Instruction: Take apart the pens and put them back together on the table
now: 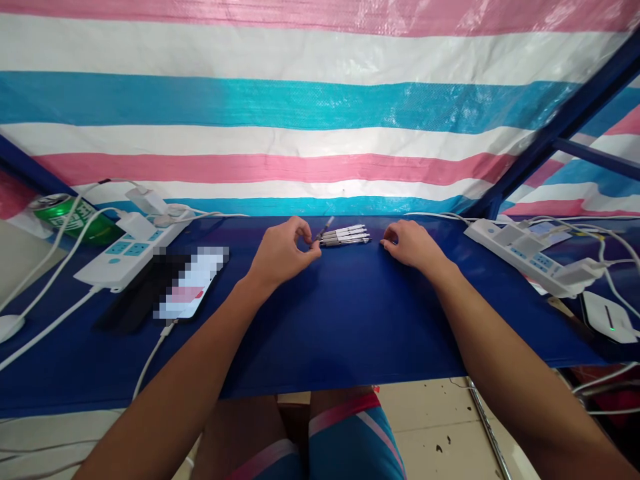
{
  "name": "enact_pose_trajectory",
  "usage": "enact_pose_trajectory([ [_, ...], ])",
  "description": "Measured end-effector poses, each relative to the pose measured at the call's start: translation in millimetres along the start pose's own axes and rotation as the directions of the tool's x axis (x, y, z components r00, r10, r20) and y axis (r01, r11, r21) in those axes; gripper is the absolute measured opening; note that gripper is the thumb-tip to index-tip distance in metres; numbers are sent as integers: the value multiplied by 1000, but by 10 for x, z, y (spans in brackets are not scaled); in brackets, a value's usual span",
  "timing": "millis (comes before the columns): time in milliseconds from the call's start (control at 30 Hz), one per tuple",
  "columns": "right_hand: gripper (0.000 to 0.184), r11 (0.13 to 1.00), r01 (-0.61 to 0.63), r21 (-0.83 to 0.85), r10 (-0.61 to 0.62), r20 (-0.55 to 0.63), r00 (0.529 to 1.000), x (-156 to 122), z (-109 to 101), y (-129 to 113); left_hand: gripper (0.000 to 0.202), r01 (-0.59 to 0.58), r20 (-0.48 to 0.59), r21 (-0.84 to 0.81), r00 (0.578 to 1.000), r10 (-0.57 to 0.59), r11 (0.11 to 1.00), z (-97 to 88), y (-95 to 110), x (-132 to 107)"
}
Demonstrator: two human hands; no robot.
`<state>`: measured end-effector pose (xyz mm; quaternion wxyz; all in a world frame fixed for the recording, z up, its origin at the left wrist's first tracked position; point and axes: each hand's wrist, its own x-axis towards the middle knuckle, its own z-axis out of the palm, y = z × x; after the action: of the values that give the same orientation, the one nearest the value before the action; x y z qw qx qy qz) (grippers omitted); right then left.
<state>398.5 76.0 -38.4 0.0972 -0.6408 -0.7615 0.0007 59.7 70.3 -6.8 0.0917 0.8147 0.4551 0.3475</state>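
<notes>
My left hand (283, 252) rests on the blue table (350, 313) with its fingers curled, thumb and forefinger pinching the tip end of a pen (324, 230) that tilts up to the right. Just right of it lies a short row of white pens (346, 235), side by side, pointing left. My right hand (413, 243) sits on the table to the right of the row, fingers bent downward with the fingertips close to the pens' ends and nothing in them.
A white power strip (125, 250) with chargers and cables lies at the left, a phone (193, 283) beside it, a green can (63, 213) behind. Another power strip (530, 257) and a small white device (607, 317) sit at the right. A striped tarp hangs behind.
</notes>
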Motion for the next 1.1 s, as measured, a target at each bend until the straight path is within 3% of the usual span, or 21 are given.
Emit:
enact_pose_trajectory([
  [67, 22, 1000, 12, 18, -12, -1, 1000, 15, 22, 20, 16, -130, 110, -65, 984, 137, 989, 23, 54, -24],
  [133, 20, 999, 20, 39, -20, 4, 1000, 31, 43, 37, 14, -218, 239, -132, 940, 244, 967, 76, 94, -58],
  [233, 17, 995, 61, 82, -61, 0, 998, 41, 48, 40, 13, -256, 380, -170, 874, 303, 952, 170, 112, -99],
  [300, 16, 984, 117, 131, -117, -11, 993, 29, 19, 24, 14, -255, 415, -164, 858, 301, 953, 208, 100, -110],
  [433, 14, 909, 297, 292, -321, 40, 946, -33, -107, -50, 10, -269, 432, -175, 843, 319, 947, 207, 67, -98],
  [567, 14, 849, 370, 378, -433, 94, 896, -85, -211, -161, 8, -278, 438, -189, 835, 335, 942, 186, 63, -82],
  [1100, 19, 785, 245, 569, -432, 218, 875, -135, -286, -363, 8, -270, 408, -196, 852, 329, 943, 245, 33, -95],
])
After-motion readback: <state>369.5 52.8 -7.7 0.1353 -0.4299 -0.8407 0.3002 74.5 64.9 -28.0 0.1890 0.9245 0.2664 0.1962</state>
